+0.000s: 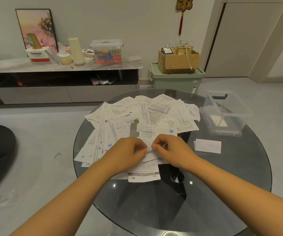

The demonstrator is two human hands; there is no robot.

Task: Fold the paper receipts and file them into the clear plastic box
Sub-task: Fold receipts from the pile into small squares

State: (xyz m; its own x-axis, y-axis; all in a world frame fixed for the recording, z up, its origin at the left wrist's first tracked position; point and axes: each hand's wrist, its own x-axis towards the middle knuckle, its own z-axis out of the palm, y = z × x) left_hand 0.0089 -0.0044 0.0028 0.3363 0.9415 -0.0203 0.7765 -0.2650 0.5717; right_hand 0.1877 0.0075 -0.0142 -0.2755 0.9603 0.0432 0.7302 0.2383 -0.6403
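Table (pixel 154 210) of round dark glass is occupied across its far half by a spread pile of receipts (pixel 137 116). At the right edge, a clear plastic box (pixel 225 113) is seen standing open, with a pale sheet visible inside. Nearer, just beside the box, a folded white paper (pixel 207 145) is laid flat. At the pile's near edge, one receipt (pixel 150 155) is pinched between left hand (pixel 128 154) and right hand (pixel 173 150), each grip closed on the paper.
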